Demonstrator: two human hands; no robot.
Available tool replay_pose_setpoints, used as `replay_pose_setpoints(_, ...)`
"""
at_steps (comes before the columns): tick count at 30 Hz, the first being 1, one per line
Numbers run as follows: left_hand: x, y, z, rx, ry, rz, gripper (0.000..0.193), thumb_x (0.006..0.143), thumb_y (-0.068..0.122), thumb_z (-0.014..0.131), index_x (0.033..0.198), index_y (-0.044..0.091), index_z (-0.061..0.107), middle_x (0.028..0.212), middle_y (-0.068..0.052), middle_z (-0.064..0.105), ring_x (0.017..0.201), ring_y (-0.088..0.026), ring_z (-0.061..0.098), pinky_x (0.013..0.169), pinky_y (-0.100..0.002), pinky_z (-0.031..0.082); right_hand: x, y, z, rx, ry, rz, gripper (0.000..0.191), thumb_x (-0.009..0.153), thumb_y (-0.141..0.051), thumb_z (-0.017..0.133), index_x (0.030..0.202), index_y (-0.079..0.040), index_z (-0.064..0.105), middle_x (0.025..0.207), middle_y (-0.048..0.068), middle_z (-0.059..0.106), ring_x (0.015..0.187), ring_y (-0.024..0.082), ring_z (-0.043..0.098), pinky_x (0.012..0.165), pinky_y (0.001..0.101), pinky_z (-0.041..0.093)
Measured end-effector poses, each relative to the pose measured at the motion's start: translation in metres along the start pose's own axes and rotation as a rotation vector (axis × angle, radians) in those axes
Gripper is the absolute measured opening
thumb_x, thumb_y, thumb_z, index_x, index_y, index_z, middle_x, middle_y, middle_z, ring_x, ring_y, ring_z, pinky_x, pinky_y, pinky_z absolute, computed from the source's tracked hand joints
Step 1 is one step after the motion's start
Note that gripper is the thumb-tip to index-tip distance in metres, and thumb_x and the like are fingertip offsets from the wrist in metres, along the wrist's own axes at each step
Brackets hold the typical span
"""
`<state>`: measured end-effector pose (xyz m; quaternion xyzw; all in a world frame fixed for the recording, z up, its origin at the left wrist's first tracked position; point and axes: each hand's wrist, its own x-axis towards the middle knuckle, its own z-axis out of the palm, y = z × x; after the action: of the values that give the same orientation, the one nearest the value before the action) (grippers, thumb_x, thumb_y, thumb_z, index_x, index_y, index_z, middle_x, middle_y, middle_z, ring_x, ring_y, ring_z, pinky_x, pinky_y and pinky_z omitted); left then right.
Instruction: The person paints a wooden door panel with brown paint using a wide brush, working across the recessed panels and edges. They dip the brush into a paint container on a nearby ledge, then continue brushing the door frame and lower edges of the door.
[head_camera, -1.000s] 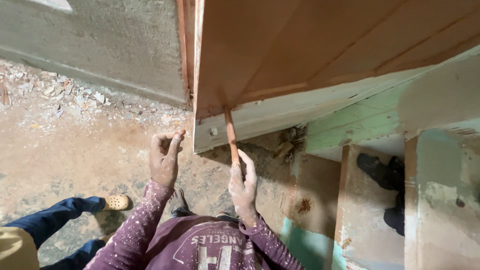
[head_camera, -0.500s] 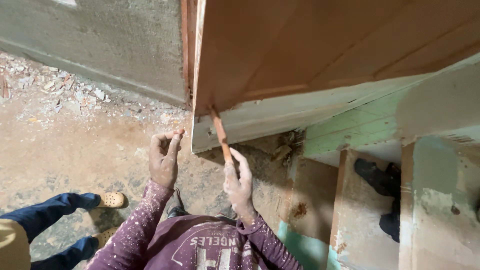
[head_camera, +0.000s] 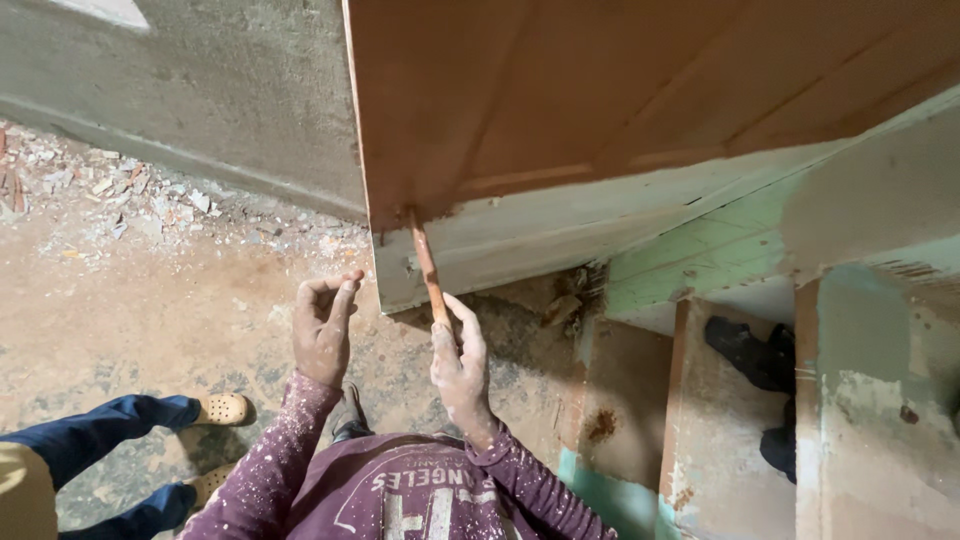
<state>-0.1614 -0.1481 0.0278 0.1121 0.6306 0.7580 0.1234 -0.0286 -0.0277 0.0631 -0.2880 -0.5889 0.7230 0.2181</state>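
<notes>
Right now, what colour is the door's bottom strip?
Pale green, unpainted door's bottom strip; brush in right hand. Head view.

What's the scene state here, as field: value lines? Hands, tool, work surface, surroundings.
right hand: grips the lower end of a thin paint-coated brush handle
brush tip: at the lower corner of the door, where orange-brown paint meets the pale unpainted strip
left hand: free, fingers curled, beside the door's edge, holding nothing
floor: dusty, rubble along the grey wall
bystander: blue trouser legs and pale shoes at lower left
</notes>
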Motion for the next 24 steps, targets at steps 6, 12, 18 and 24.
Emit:
replay_pose_setpoints(6,-0.005,-0.001,-0.003,-0.002,0.012,-0.022,0.017,0.105,0.016,0.060,0.114,0.003,0.056,0.121,-0.011,0.072,0.105,-0.014,0.068,0.086,-0.027,0.054,0.005,-0.007,-0.025,0.003,0.036,-0.015,0.042,0.103,-0.013,0.052,0.145,-0.009,0.050,0.084,-0.004,0.054,0.052,0.001,0.044,0.039,0.0185,0.038)
replay_pose_setpoints(12,-0.011,0.001,-0.001,0.012,0.045,-0.035,0.016,0.104,0.016,0.060,0.112,0.003,0.057,0.119,-0.011,0.073,0.104,-0.013,0.068,0.085,-0.027,0.054,0.006,-0.007,-0.017,0.098,0.114,0.005,0.043,0.103,-0.013,0.053,0.145,-0.008,0.049,0.083,-0.001,0.052,0.052,0.002,0.043,0.040,0.0186,0.037)
replay_pose_setpoints(18,-0.015,0.006,-0.002,0.027,0.052,0.013,0.015,0.105,0.015,0.060,0.112,0.003,0.058,0.120,-0.012,0.072,0.102,-0.014,0.068,0.085,-0.028,0.055,-0.001,-0.003,0.015,0.042,-0.018,0.016,0.042,0.103,-0.014,0.052,0.145,-0.008,0.048,0.088,-0.003,0.056,0.054,0.002,0.046,0.042,0.0189,0.039)
replay_pose_setpoints(24,-0.016,0.006,-0.009,-0.002,0.082,-0.034,0.016,0.105,0.017,0.059,0.113,0.003,0.057,0.121,-0.011,0.072,0.106,-0.013,0.067,0.087,-0.027,0.053,-0.009,-0.002,0.019,0.072,-0.117,0.062,0.043,0.104,-0.016,0.054,0.146,-0.007,0.049,0.081,-0.002,0.052,0.050,0.001,0.041,0.041,0.0176,0.036)
